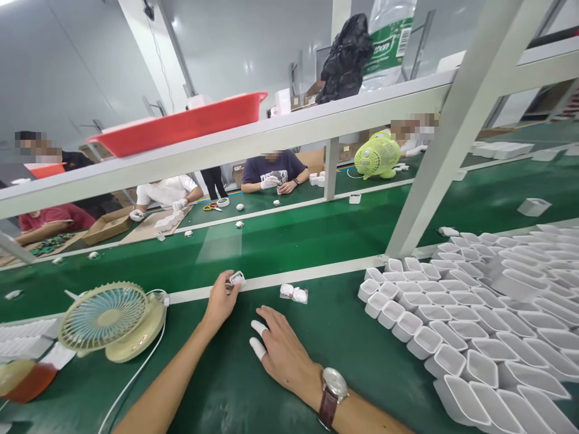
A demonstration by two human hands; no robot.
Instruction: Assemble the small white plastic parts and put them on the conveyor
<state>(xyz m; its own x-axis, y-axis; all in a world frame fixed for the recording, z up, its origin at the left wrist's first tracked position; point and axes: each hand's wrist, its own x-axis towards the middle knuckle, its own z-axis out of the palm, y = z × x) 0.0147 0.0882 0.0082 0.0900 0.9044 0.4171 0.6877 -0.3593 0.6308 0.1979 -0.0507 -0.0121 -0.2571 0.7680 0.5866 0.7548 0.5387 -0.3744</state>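
My left hand [222, 301] pinches a small white plastic housing [237, 278] above the pale rail at the belt's near edge. The housing's open side faces up. My right hand [286, 349] hovers over the green table, fingers spread and nothing in them. White finger cots cover its thumb and index finger, and a watch [333, 386] sits on that wrist. Beyond the right fingertips lie two small white parts with wires [294, 293], side by side on the table. To the right stand many rows of white plastic housings [423, 343].
A cream desk fan [108, 316] with a white cable stands at left. The green conveyor belt [289, 223] crosses ahead, carrying small white parts. Above it runs a shelf with a red tray [181, 126]; its slanted post [434, 163] rises at right. Co-workers sit across the belt.
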